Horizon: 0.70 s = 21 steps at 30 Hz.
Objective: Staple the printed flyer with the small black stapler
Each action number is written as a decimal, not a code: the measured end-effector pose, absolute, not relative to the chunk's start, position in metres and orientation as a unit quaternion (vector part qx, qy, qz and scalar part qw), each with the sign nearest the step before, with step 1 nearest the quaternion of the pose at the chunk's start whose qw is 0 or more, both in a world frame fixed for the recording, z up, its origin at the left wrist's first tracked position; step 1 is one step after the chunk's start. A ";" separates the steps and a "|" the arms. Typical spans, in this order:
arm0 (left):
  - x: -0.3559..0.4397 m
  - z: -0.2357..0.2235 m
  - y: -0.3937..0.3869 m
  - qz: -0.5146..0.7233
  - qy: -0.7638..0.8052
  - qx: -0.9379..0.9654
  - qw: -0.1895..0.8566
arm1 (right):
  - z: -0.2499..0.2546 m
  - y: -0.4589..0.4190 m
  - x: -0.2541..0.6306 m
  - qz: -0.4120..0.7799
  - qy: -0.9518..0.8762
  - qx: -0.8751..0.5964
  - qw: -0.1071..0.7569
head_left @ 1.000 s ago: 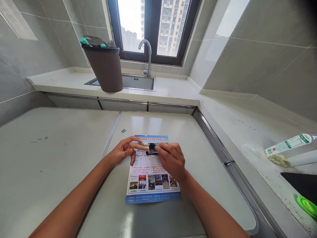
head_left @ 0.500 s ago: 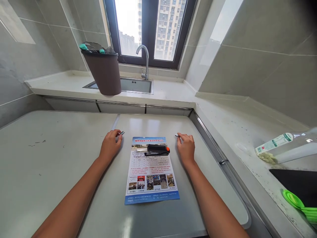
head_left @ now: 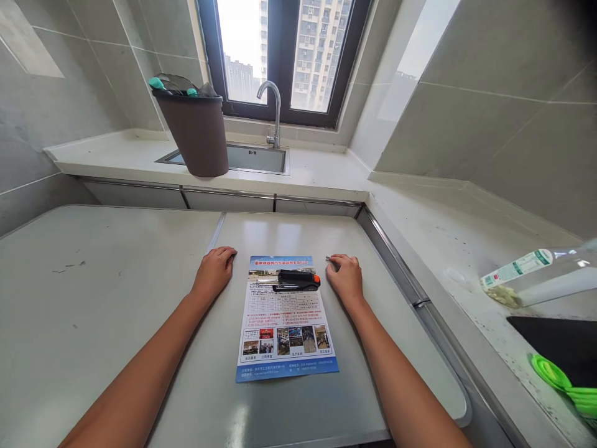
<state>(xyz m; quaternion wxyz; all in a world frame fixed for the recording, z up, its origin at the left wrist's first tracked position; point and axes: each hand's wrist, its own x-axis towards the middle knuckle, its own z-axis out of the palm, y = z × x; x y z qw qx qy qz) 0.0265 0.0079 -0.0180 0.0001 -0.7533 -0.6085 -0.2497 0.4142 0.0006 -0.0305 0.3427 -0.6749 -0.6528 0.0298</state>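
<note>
A printed flyer (head_left: pixel 285 323) lies flat on the grey table (head_left: pixel 116 298) in front of me. A black stapler (head_left: pixel 296 280) with an orange end rests across the flyer's upper part. My left hand (head_left: pixel 214 269) lies just left of the flyer with its fingers curled down over a small metal strip, which is hidden beneath them. My right hand (head_left: pixel 346 275) lies just right of the flyer, fingers curled, with a second small metal strip (head_left: pixel 331 259) showing at its fingertips. Neither hand touches the stapler.
A brown bin (head_left: pixel 198 127) stands on the counter beside the sink (head_left: pixel 254 158) and tap (head_left: pixel 275 112) under the window. On the right counter lie a clear plastic bottle (head_left: pixel 536 280), a black board (head_left: pixel 559 342) and a green object (head_left: pixel 562 382).
Both hands left the stapler and moved out to either side of the flyer. Each curled over a small metal strip; the left one now covers its strip.
</note>
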 end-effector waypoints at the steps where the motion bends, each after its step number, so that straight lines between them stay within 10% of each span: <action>1: 0.026 -0.017 0.008 -0.257 -0.606 -0.753 -0.006 | -0.032 0.001 0.414 0.026 -0.659 -0.674 0.333; 21: 0.043 -0.006 -0.004 -0.392 -0.540 -0.732 -0.139 | -0.035 0.005 0.412 0.066 -0.684 -0.655 0.314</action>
